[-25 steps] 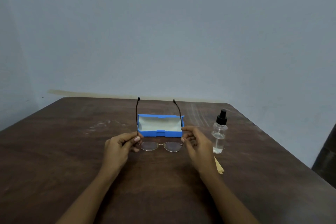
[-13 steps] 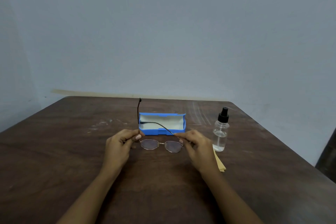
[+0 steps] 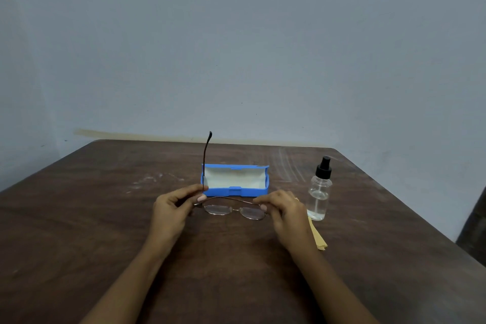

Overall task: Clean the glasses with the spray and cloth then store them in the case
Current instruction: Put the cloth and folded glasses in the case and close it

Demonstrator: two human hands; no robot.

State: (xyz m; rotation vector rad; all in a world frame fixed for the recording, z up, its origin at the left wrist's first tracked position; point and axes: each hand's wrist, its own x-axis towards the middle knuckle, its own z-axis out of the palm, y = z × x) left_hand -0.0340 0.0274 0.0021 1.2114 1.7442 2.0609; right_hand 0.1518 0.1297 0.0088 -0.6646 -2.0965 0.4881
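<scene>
Head view: left hand and right hand pinching glasses at centre, folding temples; one temple folded, the other standing upright. Open case just beyond. Spray, cloth right. Next, likely: folding the upright temple, then casing.

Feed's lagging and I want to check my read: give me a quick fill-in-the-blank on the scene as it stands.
1. The blue case sits with its lid ____.
2. One temple of the glasses is folded across; the other points ____.
3. The spray bottle stands beside the ____ hand.
4. The left hand pinches the frame's ____ end.

Missing: open; up; right; left
</scene>
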